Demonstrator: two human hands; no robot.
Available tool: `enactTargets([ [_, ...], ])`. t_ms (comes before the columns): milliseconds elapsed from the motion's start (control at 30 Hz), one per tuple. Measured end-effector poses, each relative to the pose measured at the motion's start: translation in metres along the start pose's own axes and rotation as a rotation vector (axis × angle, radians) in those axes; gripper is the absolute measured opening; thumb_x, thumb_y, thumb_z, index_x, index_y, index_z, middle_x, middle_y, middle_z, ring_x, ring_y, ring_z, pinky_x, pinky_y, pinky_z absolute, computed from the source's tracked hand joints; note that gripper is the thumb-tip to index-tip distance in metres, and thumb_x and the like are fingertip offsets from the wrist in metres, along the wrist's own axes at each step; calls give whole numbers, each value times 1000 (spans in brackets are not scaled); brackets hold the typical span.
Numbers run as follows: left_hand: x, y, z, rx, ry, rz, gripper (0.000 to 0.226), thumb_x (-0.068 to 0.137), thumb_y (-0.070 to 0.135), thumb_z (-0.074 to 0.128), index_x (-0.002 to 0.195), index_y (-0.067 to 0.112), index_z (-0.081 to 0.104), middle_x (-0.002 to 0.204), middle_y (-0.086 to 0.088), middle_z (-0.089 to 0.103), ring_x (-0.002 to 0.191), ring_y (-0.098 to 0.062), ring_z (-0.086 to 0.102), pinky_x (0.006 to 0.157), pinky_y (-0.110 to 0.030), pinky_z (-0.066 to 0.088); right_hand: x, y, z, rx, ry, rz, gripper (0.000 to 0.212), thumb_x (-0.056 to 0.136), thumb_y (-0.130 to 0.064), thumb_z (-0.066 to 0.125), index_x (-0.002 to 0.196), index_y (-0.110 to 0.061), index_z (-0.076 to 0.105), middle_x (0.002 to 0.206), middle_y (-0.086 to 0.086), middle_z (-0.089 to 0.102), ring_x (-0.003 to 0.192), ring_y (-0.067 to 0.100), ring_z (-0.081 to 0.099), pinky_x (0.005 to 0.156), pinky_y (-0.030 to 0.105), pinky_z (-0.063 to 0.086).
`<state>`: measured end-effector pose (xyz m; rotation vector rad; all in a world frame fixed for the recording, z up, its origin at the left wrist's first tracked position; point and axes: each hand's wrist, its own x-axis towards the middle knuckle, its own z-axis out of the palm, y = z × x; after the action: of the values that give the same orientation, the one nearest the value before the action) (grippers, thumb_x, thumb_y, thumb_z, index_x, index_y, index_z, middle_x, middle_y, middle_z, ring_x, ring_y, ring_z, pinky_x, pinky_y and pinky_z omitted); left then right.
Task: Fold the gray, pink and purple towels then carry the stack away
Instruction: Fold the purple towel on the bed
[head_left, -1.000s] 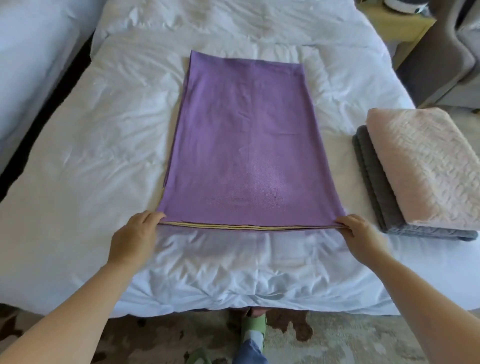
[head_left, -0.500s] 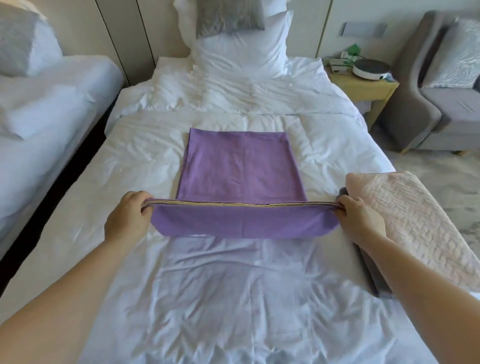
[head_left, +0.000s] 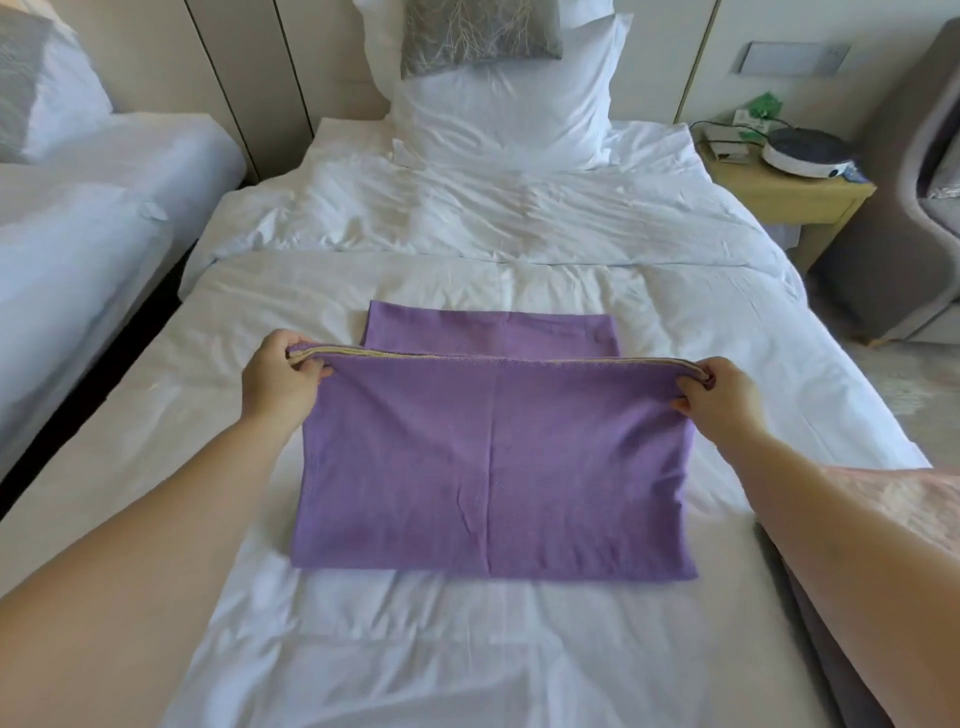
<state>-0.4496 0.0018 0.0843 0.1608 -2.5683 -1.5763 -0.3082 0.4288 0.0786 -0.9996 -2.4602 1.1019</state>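
The purple towel (head_left: 493, 462) lies on the white bed (head_left: 467, 649), doubled over away from me. My left hand (head_left: 280, 382) pinches the left corner of its raised yellow-trimmed edge. My right hand (head_left: 719, 395) pinches the right corner of the same edge. A strip of the towel's lower layer shows beyond the raised edge. The folded pink towel (head_left: 904, 499) sits at the right edge of the bed, partly hidden by my right forearm. Beneath it a sliver of the gray towel (head_left: 810, 623) shows.
White pillows (head_left: 498, 119) and a gray cushion (head_left: 478, 34) stand at the head of the bed. A second bed (head_left: 78, 234) is on the left. On the right are a yellow nightstand (head_left: 800, 202) with a round device and a gray armchair (head_left: 904, 208).
Both hands lifted the near edge of the purple towel and carried it away from me over the rest, so the towel is now folded over. The view rose toward the headboard.
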Motion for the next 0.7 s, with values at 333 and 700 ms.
enactTargets([
  [333,136,-39,99,97,7,61,17,90,8,56,94,23,54,99,-5,66,78,-16,69,73,-25,51,134,6,99,117,60,19,18,90,-6,50,96,-22,57,71,-8,57,47,-1,60,62,24,48],
  [700,218,-76,172,222,12,60,22,90,15,56,112,14,57,113,-13,64,101,-31,65,95,-43,49,227,21,178,105,100,-39,16,91,-10,49,99,-22,56,90,1,58,81,30,68,82,43,52],
])
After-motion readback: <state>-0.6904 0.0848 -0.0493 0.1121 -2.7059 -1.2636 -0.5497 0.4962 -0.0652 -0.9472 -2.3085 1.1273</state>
